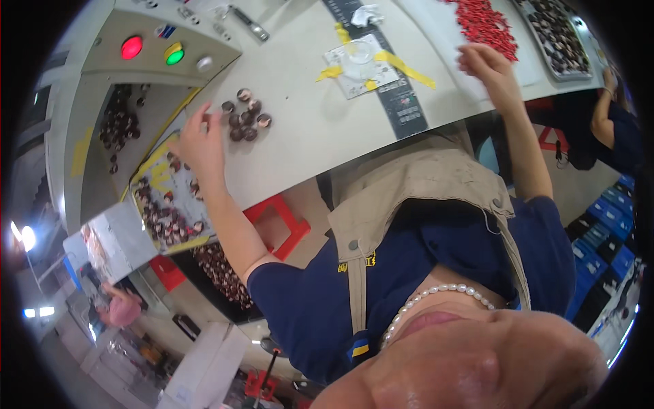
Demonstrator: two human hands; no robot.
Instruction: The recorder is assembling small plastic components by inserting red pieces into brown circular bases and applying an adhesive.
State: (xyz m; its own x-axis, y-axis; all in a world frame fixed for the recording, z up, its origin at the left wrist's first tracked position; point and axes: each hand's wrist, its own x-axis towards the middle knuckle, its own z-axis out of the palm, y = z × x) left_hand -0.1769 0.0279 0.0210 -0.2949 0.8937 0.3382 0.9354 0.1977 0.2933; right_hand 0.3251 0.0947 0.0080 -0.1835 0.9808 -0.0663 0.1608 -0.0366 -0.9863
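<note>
My left hand [195,141] lies on the white worktable [306,136] with its fingers spread. Its fingertips are right beside a small cluster of round dark metal parts [244,117], and it holds nothing. My right hand [485,66] reaches to the far right of the table, at the near edge of a pile of small red parts [485,24]. Its fingers are curled, and whether they hold a part is hidden. My torso in a dark blue shirt and tan apron [415,198] fills the lower middle.
A grey control box with a lit red button [131,47] and a green button [175,54] stands left. A tray of dark round parts [560,34] sits top right, another tray [167,204] left. A clear taped-down dish [359,63], red stool [279,225], another person [613,123], blue crates [606,238].
</note>
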